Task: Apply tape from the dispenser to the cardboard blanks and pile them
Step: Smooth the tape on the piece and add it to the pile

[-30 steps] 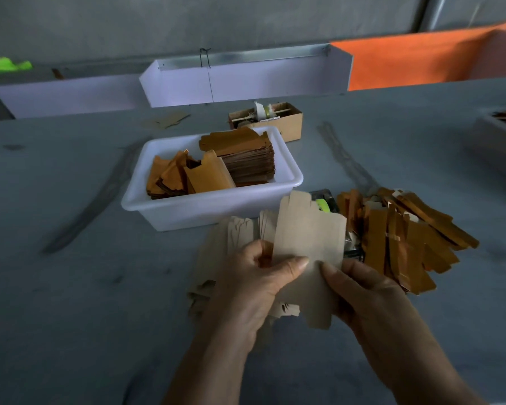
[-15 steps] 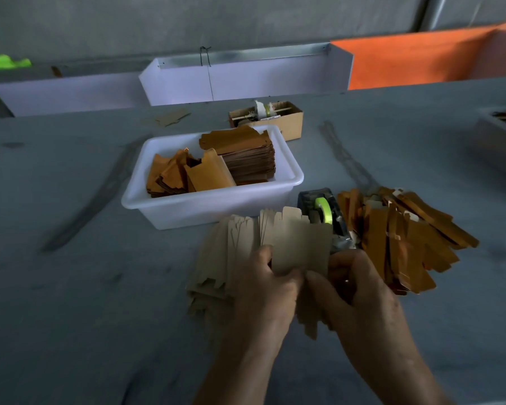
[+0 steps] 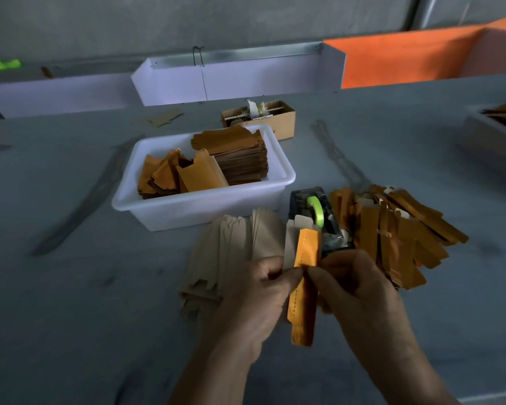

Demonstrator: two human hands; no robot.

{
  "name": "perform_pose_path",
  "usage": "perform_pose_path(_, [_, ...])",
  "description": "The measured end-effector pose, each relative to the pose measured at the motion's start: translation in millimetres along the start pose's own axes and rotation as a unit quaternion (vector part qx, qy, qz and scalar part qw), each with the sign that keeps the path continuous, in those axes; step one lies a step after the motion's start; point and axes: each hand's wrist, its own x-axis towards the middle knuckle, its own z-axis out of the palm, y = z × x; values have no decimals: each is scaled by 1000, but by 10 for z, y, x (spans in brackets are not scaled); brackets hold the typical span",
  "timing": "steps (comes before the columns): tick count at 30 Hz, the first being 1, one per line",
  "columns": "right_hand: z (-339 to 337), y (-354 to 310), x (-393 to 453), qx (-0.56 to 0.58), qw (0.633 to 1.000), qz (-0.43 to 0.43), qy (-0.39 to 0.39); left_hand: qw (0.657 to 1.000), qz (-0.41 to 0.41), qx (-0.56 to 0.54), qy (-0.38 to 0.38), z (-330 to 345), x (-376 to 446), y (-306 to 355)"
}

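A: On the grey table point(image 3: 70, 317), where is the piece?

B: The folded orange blank point(image 3: 304, 290) stands between the hands, its long axis pointing away toward the tape dispenser point(image 3: 316, 217) just beyond. The left hand point(image 3: 257, 299) and the right hand point(image 3: 360, 293) pinch it together. The right one seems nearer to the tape and to the taped pile point(image 3: 398, 229).

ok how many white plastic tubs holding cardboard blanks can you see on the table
2. One white tub sits mid-table, just behind the tape dispenser. A second tub is at the far right edge, cut off by the frame. Others may lie out of view.
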Motion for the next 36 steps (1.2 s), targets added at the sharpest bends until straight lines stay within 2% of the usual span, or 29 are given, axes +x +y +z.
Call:
perform_pose_path(2, [-37, 2, 30, 15, 999, 37, 30, 1000, -14, 6, -23, -22, -6, 8])
perform_pose_path(4, [-66, -6, 45, 115, 986, 112, -42, 998, -29, 14, -51, -8, -32, 32])
perform_pose_path(5, [-75, -13, 43, 186, 968, 147, -83, 998, -37, 18, -53, 6, -46, 38])
perform_pose_path(7, [-86, -10, 51, 263, 942, 177, -109, 998, -36, 28, -33, 30, -54, 34])
perform_pose_path(14, [-63, 5, 59, 204, 963, 171, -50, 994, 45, 74, 69, 127, -85, 19])
perform_pose_path(17, [-33, 17, 50, 194, 965, 173, -35, 980, 72, 150, 112, 231, -73, -33])
perform_pose_path(18, [-26, 15, 50, 194, 965, 175, -30, 967, 87, 199, 132, 268, -86, -36])
perform_pose_path(19, [-18, 11, 52, 194, 965, 174, -26, 939, 129, 277, 160, 300, -94, -41])
perform_pose_path(20, [-13, 7, 53, 192, 966, 173, -22, 896, 176, 365, 180, 334, -103, -25])
perform_pose_path(22, [-8, -7, 54, 186, 968, 168, -13, 842, 213, 464, 173, 430, -162, 6])
perform_pose_path(24, [-13, -18, 51, 182, 969, 164, -7, 803, 209, 526, 186, 521, -179, 23])
perform_pose_path(26, [-26, -42, 45, 193, 966, 170, -7, 797, 210, 539, 173, 600, -192, -17])
perform_pose_path(28, [-38, -63, 37, 212, 959, 190, -13, 805, 197, 541, 141, 655, -190, -67])
perform_pose_path(30, [-45, -68, 28, 213, 956, 202, -25, 832, 145, 527, 91, 689, -201, -98])
perform_pose_path(34, [-53, -15, 57, 187, 963, 196, -16, 820, 200, 515, 151, 658, -207, -120])
perform_pose_path(35, [-66, -5, 67, 197, 960, 200, -16, 826, 216, 495, 162, 615, -195, -111])
perform_pose_path(36, [-80, -4, 76, 214, 955, 205, -20, 848, 212, 455, 169, 570, -183, -103])
